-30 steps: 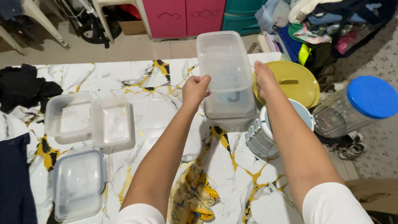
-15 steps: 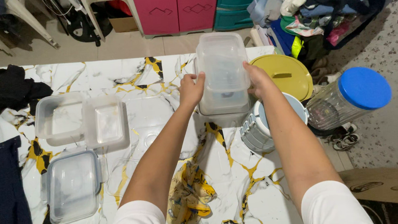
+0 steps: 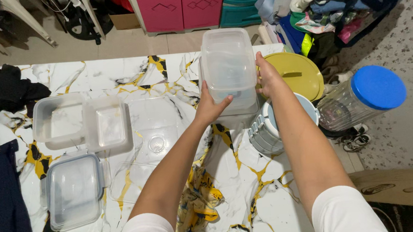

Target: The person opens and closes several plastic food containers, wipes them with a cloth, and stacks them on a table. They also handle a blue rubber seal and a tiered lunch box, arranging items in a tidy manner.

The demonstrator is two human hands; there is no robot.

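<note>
**A:** Where is the clear plastic container?

**B:** Upper middle of the frame, held over the far edge of the tabletop. It looks like a stack of clear tubs, one nested in another, though I cannot tell how many.

**A:** And the hands?

**B:** Both grasp it. The left hand presses its lower left side, thumb along the bottom edge. The right hand clasps the right side, fingers hidden behind the wall.

**A:** What sits nearest?

**B:** Just right of the right hand, a yellow round lid; below it a grey-and-white round container, close against the right forearm. Further right, a clear jar with a blue lid lies tilted.

**A:** And to the left?

**B:** Two open clear tubs side by side at centre left, a lidded clear box below them, and a black cloth at the upper left.
</note>
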